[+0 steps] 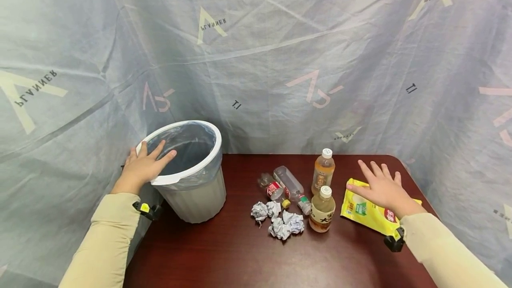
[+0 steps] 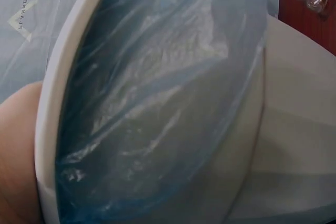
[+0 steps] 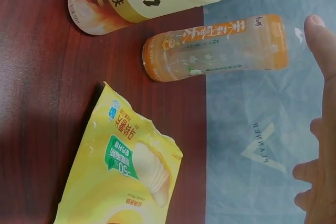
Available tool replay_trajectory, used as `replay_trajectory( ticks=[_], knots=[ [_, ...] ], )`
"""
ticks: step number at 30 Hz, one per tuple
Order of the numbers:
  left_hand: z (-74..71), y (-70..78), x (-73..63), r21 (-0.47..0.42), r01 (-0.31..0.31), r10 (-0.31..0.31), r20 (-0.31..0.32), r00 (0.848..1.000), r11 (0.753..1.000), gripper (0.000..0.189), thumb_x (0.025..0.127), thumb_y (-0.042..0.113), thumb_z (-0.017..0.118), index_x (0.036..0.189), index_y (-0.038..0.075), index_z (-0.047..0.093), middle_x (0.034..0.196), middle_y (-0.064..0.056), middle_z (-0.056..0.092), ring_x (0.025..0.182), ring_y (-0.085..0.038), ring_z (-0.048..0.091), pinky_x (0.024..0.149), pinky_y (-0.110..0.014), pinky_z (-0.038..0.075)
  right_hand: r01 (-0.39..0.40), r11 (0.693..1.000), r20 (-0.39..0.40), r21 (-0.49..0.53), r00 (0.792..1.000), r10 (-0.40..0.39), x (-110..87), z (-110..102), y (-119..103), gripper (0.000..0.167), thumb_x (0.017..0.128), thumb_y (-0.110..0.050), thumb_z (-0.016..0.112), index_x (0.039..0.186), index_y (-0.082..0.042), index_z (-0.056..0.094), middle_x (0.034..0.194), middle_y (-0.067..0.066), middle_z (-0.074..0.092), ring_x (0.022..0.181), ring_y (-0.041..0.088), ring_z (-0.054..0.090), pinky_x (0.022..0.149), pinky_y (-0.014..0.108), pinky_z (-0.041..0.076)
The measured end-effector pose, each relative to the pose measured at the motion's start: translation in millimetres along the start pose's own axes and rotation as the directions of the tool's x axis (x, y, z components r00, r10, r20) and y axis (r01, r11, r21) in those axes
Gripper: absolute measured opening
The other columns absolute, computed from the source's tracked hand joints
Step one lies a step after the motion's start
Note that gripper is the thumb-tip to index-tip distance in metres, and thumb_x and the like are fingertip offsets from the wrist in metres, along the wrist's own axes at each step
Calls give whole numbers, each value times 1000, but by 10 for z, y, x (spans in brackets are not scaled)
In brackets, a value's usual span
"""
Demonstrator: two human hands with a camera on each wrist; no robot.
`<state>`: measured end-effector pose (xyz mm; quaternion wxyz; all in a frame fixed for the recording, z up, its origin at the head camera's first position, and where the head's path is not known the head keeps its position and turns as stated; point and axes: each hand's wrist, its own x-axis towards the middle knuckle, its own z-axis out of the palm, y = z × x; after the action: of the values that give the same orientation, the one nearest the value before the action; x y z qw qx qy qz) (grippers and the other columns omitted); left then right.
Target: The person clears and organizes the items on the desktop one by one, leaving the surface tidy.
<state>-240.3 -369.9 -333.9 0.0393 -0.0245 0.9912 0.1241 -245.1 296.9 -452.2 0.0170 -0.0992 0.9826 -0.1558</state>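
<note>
My left hand [image 1: 145,167], fingers spread, is at the left of the white rim [image 1: 188,176] of a grey trash bin [image 1: 196,201] lined with a translucent blue bag [image 2: 157,103]. In the left wrist view, part of that hand [image 2: 18,150] appears right beside the rim. Over a yellow chip bag [image 1: 366,210] my right hand [image 1: 386,188] hovers with its fingers extended, holding nothing. The right wrist view has the bag [image 3: 123,166] lying on the table below the hand [image 3: 320,129]. Left of the bag stand a tea bottle [image 1: 323,172] with orange liquid and a latte bottle [image 1: 322,212].
Two clear plastic bottles lie in the table's middle: a larger one [image 1: 290,183] and a squashed one [image 1: 272,186] with a red label. Several crumpled paper balls [image 1: 280,228] are in front of them. A grey printed curtain [image 1: 256,48] hangs behind the dark red table [image 1: 224,252].
</note>
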Motion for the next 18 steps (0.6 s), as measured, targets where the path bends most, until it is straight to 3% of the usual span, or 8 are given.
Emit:
replay_trajectory(
  ticks=[4, 12, 18],
  knots=[
    [29, 62, 30, 10, -19, 19, 1, 1000, 1000, 94, 92, 84, 19, 164, 25, 0, 159, -36, -18, 136, -68, -24, 103, -83, -4, -9, 1000, -1, -1, 1000, 9, -8, 7, 28, 106, 91, -76, 46, 163, -9, 10, 159, 40, 12, 140, 69, 3, 103, 83, -6],
    [103, 423, 75, 42, -76, 77, -4, 997, 996, 94, 91, 85, 18, 164, 28, 5, 164, -30, -9, 143, -61, -19, 111, -75, -8, -17, 1000, -3, 13, 1000, 17, -28, -10, 38, 106, 91, -76, 46, 164, -10, 7, 159, 39, 12, 139, 70, 3, 102, 84, -4],
    [183, 596, 59, 60, -93, 93, 1, 996, 994, 93, 91, 86, 17, 164, 30, 7, 165, -29, -7, 144, -58, -19, 113, -73, -8, -18, 1000, -11, 16, 1000, 18, -24, -26, 62, 104, 93, -75, 45, 163, -9, 6, 159, 40, 12, 139, 69, 3, 102, 84, -3]
  ],
)
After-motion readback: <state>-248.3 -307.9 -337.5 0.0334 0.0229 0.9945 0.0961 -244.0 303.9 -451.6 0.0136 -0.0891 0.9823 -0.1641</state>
